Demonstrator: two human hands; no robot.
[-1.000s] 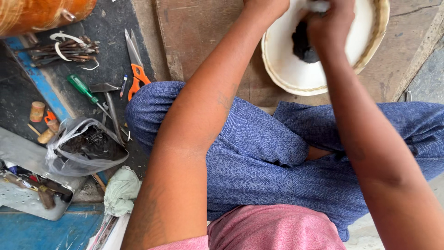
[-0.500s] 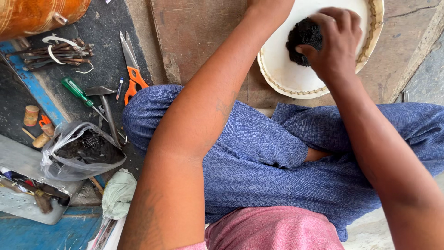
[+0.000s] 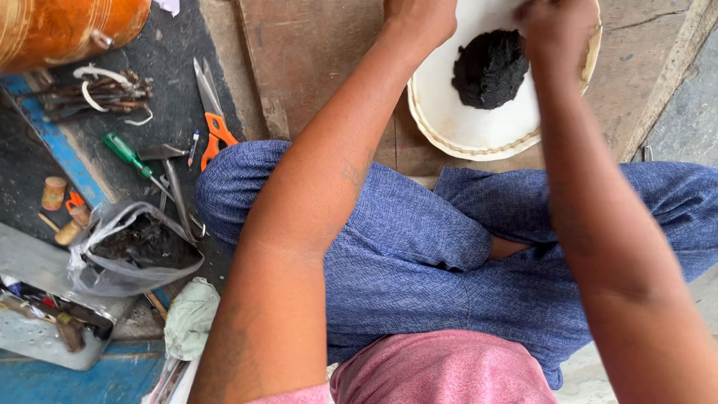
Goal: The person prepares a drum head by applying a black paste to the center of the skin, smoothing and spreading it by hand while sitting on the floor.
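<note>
A white round plate (image 3: 464,127) lies on a wooden board (image 3: 314,60) in front of my crossed legs in blue trousers. A black crumbly lump (image 3: 490,67) sits on the plate, uncovered. My left hand (image 3: 420,16) is at the plate's left rim, its fingers cut off by the top edge of the view. Just above and to the right of the lump is my right hand (image 3: 553,26), blurred, with curled fingers. Whether it holds anything cannot be made out.
To my left on a dark mat lie orange-handled scissors (image 3: 213,120), a green screwdriver (image 3: 127,153), a bundle of sticks (image 3: 97,93) and a plastic bag of dark material (image 3: 134,251). An orange vessel (image 3: 67,26) stands at the far left, with a metal tray (image 3: 45,329) near me.
My right hand was pressed on the black lump and has come off it to the upper right. The lump now lies bare on the plate. The view has tilted down slightly.
</note>
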